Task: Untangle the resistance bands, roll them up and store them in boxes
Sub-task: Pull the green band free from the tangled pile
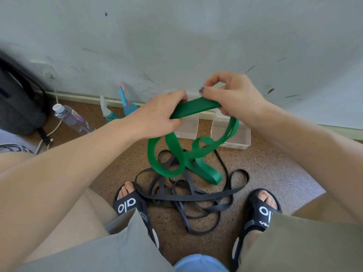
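Note:
A wide green resistance band [193, 107] is stretched flat between both hands above the floor. My left hand [159, 113] grips its left end with curled fingers. My right hand [229, 95] pinches the right end between thumb and fingers. The rest of the green band hangs in twisted loops down to the floor. Under it lies a tangle of thin black bands [188, 195] between my feet. Two clear plastic boxes stand by the wall, one [188, 127] partly behind my left hand, the other [238, 139] to its right.
A water bottle [71, 117] lies on the speckled brown floor at left, beside two spray bottles [125, 103] against the baseboard. A dark backpack [18, 99] and a white cable sit at far left. My sandalled feet [127, 203] flank the black tangle.

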`<state>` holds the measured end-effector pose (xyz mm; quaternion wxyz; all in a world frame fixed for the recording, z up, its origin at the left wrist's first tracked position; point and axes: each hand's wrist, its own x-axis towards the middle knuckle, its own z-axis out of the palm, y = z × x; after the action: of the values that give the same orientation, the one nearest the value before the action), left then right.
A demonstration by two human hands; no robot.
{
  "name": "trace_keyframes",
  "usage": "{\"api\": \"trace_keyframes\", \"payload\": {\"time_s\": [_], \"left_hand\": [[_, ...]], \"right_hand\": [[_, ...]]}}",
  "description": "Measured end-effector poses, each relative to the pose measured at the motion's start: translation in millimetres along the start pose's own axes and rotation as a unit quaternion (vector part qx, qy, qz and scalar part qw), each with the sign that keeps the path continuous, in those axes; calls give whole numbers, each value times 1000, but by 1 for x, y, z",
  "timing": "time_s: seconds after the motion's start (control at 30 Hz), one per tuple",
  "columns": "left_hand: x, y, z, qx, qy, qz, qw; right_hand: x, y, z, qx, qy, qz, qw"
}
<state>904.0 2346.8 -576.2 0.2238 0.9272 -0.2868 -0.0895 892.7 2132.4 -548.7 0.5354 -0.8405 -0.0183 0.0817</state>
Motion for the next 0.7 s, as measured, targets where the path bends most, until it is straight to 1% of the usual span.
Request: {"api": "trace_keyframes", "payload": {"time_s": [0.1,0.3,0.33,0.4,0.43,0.53,0.57,0.6,0.63,0.7], "left_hand": [[-1,-18,0,35,-27,-35,998],[-4,-38,1,113,-53,-67,990],[-4,-38,-1,121,-51,-71,989],[-3,-35,-4,136,-43,-72,987],[-3,-32,-7,146,-38,-67,986],[-2,-17,-15,152,5,-28,988],[-2,-11,-18,144,31,-8,989],[-1,-5,-20,137,54,12,989],[0,1,-22,132,70,29,988],[1,13,-21,122,85,53,987]], "right_hand": [[4,0,-16,46,28,29,998],[5,10,-25,15,18,59,998],[6,11,-27,-3,10,64,998],[6,13,-34,-69,-34,85,993],[5,16,-36,-116,-76,99,985],[-1,23,-34,-248,-191,139,940],[-5,24,-30,-255,-220,150,930],[-7,27,-25,-239,-240,164,927],[-9,31,-23,-213,-245,168,931],[-3,35,-3,-155,-242,145,947]]}}
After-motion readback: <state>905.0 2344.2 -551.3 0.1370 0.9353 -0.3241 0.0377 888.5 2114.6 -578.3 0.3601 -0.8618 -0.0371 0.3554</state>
